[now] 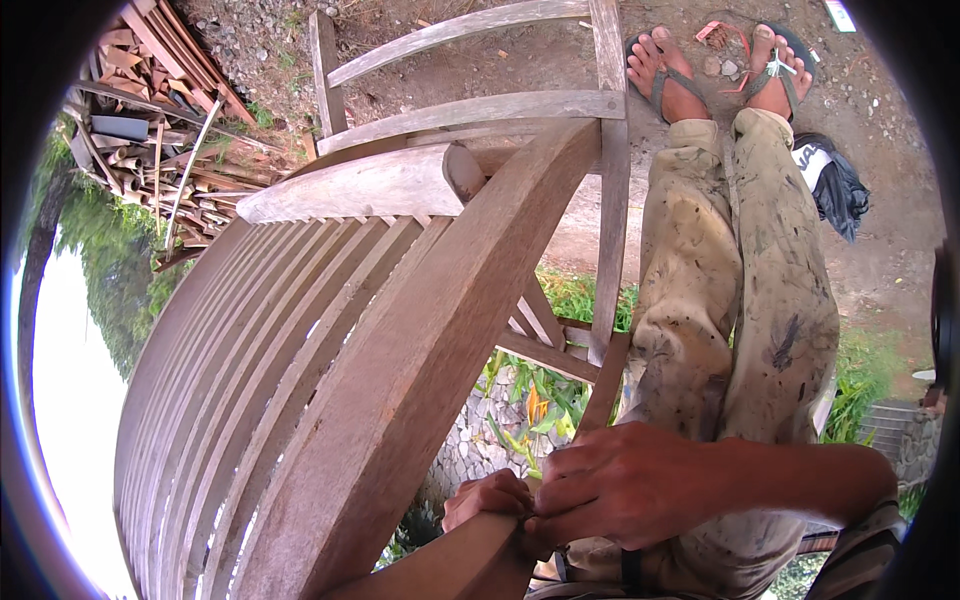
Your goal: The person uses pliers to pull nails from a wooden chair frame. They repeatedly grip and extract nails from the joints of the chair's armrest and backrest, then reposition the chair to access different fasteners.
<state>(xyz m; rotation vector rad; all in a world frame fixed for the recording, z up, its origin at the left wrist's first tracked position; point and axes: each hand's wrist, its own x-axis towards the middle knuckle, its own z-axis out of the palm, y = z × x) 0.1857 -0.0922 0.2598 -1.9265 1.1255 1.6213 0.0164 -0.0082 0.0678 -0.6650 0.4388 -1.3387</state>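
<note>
A weathered wooden chair (400, 370) with a long slatted panel fills the left and middle of the head view, right beside my legs. Low in front of my body, my two hands meet close together. My left hand (488, 497) is closed, its knuckles showing and its lower part hidden. My right hand (622, 488) reaches in from the right with curled fingers, their tips against my left hand. Whatever lies between the fingers is hidden. A narrow wooden bar (604, 385) of the chair runs down to just behind my right hand.
My feet in sandals (675, 85) stand on bare ground at the top right. Near them lies a black plastic bag (842, 195). A pile of scrap wood (165, 150) lies at the upper left. Plants (545, 405) and a stone surface (475, 430) show below the chair.
</note>
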